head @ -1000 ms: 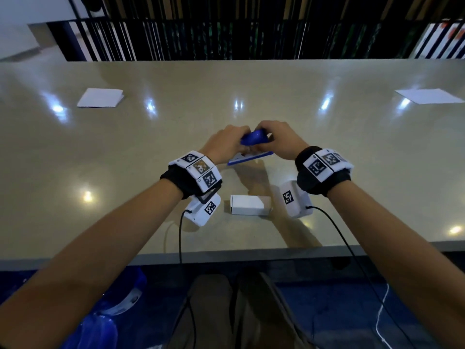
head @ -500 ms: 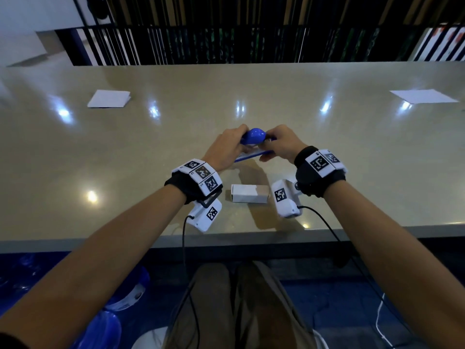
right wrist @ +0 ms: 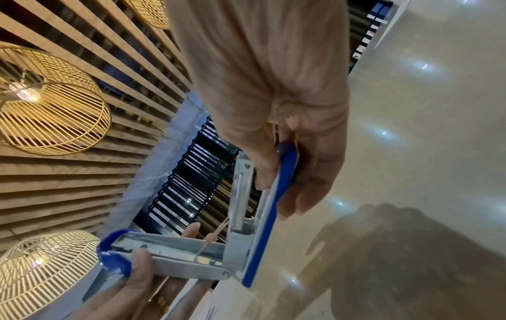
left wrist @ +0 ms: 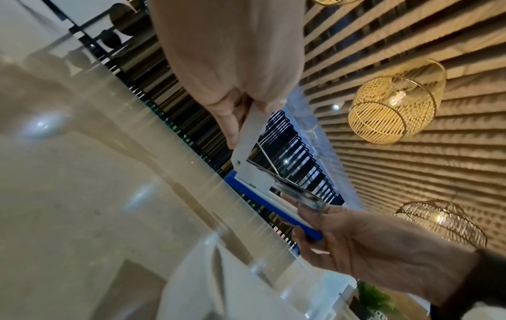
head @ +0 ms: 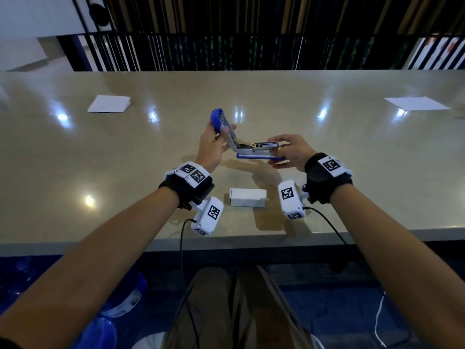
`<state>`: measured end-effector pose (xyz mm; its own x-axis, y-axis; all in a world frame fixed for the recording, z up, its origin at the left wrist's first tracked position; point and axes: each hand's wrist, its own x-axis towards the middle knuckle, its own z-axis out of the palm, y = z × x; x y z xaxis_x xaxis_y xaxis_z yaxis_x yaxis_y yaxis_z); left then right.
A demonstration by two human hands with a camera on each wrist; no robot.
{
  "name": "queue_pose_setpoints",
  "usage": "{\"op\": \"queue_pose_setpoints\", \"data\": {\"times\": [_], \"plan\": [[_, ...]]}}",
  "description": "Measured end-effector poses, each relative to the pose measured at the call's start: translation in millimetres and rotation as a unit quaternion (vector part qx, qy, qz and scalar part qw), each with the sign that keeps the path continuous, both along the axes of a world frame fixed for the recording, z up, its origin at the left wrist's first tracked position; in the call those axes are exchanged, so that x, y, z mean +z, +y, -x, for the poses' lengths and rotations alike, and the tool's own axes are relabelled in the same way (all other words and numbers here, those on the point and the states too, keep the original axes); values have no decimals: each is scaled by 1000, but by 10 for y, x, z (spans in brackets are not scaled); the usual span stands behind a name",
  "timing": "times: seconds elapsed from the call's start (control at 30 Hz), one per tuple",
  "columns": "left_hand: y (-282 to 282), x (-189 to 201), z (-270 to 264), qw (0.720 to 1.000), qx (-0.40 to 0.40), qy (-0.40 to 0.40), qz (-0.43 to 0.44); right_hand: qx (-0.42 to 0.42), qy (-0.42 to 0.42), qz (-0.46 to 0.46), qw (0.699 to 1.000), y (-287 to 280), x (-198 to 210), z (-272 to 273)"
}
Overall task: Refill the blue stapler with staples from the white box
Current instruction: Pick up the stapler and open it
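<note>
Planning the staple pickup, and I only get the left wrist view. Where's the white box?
Observer: Head view shows the white box lying untouched on the table, nearer the person than the blue stapler.
Operator: Is the stapler's top really swung open?
Observer: Yes. The left hand holds the blue cover raised past upright, leaning left.
Operator: Anything else on the table?
Observer: Two white sheets, one far left and one far right.
</note>
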<state>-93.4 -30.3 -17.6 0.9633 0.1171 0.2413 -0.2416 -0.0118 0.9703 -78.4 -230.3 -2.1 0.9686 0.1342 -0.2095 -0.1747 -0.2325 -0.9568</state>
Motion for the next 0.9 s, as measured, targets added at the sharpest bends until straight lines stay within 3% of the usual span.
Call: {"op": "queue_pose_setpoints", "data": {"times": [0.2,0.33,0.43,0.53,0.7,0.77,0.9], "plan": [[-36,-2,-100,987,35,35,151,29,-1,23,999,-29,-128,1],[31,5,-190,956,83,99,264,55,-4,-30,998,-96,-179,2],[48,14,-213,960,64,115,249,92,-7,-23,995,-117,-169,-26],[86,73,-245,962,60,119,238,160,-51,46,985,-121,-139,-49],[123,93,-282,964,79,147,207,197,-259,222,919,-115,-151,-65],[116,67,-306,966,73,159,192,218,-264,255,904,-128,-165,-76],[73,-51,-366,966,73,196,154,288,-193,256,902,-141,-182,-48]]}}
